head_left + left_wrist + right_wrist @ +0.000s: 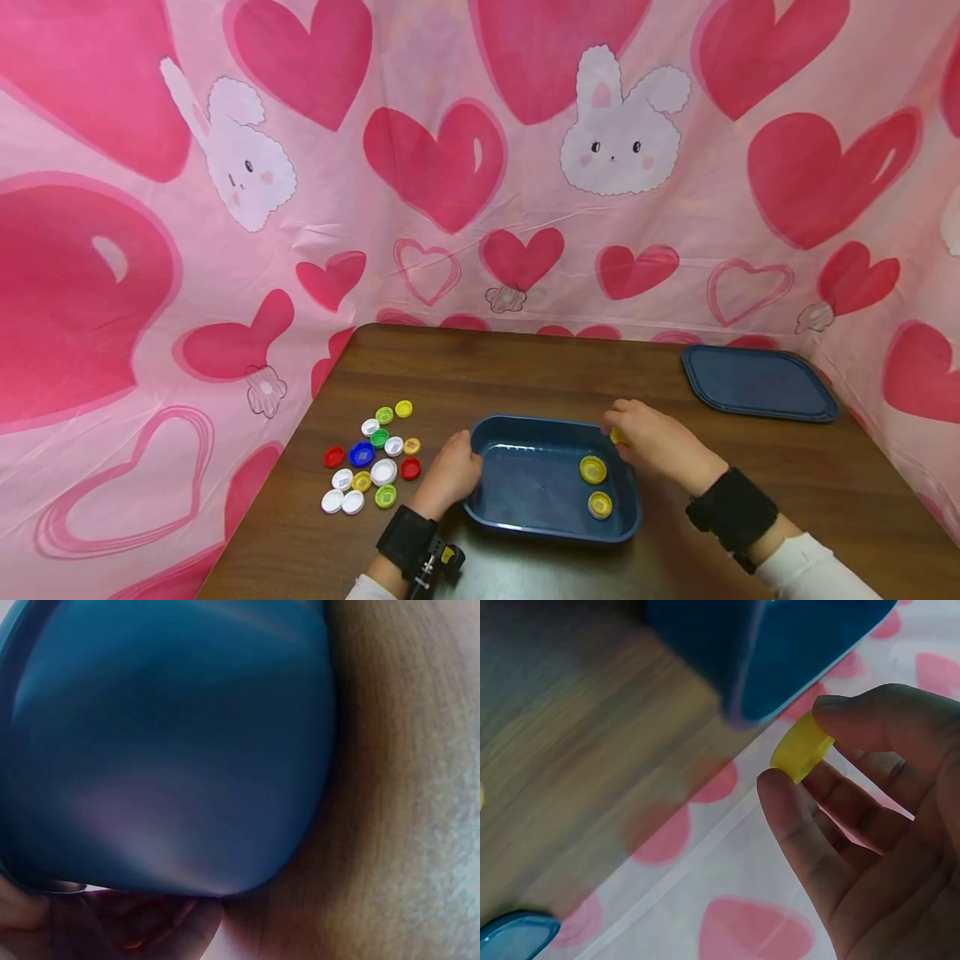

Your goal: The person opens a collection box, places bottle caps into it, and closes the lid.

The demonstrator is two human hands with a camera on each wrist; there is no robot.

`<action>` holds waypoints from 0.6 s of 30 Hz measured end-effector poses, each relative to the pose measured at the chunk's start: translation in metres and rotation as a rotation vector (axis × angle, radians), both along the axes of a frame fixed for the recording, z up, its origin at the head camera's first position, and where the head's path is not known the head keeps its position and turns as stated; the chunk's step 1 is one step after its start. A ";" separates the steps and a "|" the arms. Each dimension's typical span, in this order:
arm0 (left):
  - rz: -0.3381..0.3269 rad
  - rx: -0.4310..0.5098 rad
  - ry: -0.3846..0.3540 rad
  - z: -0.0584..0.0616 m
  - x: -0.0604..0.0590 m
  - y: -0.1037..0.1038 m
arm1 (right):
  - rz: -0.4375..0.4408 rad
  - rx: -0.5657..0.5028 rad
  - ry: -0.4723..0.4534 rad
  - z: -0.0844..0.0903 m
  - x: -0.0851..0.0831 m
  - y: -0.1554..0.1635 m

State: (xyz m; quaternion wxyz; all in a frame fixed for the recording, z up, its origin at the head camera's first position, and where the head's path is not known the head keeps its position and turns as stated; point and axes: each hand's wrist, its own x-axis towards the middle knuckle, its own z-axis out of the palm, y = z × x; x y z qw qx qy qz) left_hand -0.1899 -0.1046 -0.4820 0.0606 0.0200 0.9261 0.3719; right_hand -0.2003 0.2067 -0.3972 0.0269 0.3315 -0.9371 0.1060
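My right hand is at the far right corner of a dark blue plastic tray. Thumb and finger pinch a yellow bottle cap by its edges, close to the tray's rim. At the tray's left side, my left hand grips the rim; in the left wrist view its fingers lie under the edge against the outer wall. Two yellow caps, one farther back and one nearer the front, lie inside the tray on its right side.
Several loose caps are spread left of the tray, among them a blue cap, a red cap, a white cap and a green cap. A flat dark blue lid lies at the back right. A heart-printed cloth hangs behind the table.
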 end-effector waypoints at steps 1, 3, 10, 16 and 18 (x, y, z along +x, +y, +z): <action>0.000 -0.001 0.000 0.000 0.000 0.000 | 0.009 0.002 -0.008 0.000 0.001 -0.002; 0.004 -0.003 -0.001 0.000 0.000 0.000 | 0.016 0.005 -0.027 -0.001 0.002 -0.008; -0.010 -0.010 0.014 0.000 0.000 0.001 | 0.022 0.025 -0.126 -0.014 0.003 -0.022; -0.001 0.007 -0.006 0.001 0.001 0.001 | 0.027 0.061 -0.187 -0.029 0.005 -0.031; 0.002 0.010 -0.015 0.001 0.001 0.001 | 0.014 0.075 -0.188 -0.034 0.004 -0.032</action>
